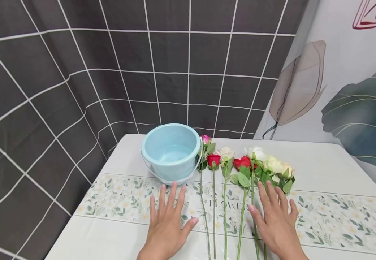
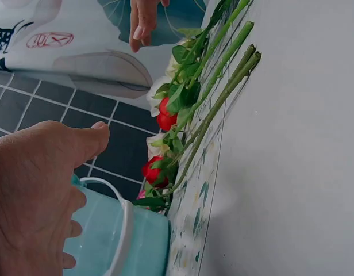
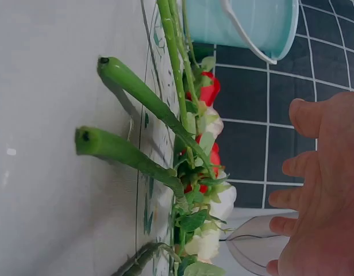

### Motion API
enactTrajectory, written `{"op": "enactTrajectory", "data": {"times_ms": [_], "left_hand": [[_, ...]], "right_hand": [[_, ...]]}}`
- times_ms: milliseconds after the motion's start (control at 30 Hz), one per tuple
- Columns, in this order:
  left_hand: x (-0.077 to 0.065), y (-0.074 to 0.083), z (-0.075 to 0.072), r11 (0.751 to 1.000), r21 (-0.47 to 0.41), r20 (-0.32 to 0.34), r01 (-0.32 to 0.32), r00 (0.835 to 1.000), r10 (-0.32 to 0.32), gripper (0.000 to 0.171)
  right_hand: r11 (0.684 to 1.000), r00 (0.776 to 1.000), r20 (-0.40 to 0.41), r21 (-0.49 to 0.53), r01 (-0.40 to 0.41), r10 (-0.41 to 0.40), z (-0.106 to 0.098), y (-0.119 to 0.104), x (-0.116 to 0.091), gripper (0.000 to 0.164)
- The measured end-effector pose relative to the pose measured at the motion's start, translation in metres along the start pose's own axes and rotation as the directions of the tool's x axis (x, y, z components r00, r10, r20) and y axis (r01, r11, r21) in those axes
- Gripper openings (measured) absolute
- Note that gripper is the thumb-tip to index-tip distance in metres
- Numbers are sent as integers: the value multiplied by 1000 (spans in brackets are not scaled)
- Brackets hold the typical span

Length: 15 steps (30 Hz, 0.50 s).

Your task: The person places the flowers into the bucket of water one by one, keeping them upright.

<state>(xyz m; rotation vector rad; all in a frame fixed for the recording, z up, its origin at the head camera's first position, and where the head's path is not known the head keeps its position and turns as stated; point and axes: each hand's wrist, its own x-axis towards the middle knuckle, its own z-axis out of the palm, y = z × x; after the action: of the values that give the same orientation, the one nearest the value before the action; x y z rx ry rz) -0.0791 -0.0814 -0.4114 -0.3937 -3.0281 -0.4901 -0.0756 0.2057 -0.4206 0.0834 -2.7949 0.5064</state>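
My left hand [image 1: 167, 225] is spread out in front of a light blue bucket [image 1: 161, 169] with water in it and a white handle. Its fingers are straight and nothing is in them. On the other side, my right hand [image 1: 276, 220] is spread over the stems of several roses, also holding nothing. The roses lie side by side on the table, heads away from me: a pink one [image 1: 206, 139], a red rose [image 1: 213, 160], a cream rose [image 1: 225, 154], another red one [image 1: 242, 162], a white rose [image 1: 256, 153] and pale yellow ones [image 1: 273, 164]. In the right wrist view, cut stem ends [image 3: 88, 141] point outward.
A white table [image 1: 109, 234] carries a floral printed band [image 1: 119, 195] with lettering. Behind it hangs a dark cloth [image 1: 207, 86] with a white grid. To the right is a pale curtain [image 1: 305, 126] with large printed leaves.
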Motion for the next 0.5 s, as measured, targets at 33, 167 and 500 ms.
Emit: {"op": "enactTrajectory", "data": {"times_ms": [33,167,500], "left_hand": [[0,0,-1,1000,7,-10,-1,1000,1,85],[0,0,-5,1000,19,-45,-1,999,2,85],[4,-5,-19,1000,-5,-268,-15,963,13,83]], "right_hand": [[1000,1000,-4,0,2,-2,0,0,0,70],[1000,1000,-16,0,8,-8,-2,0,0,70],[1000,999,-50,28,10,-9,-5,1,2,69]]}}
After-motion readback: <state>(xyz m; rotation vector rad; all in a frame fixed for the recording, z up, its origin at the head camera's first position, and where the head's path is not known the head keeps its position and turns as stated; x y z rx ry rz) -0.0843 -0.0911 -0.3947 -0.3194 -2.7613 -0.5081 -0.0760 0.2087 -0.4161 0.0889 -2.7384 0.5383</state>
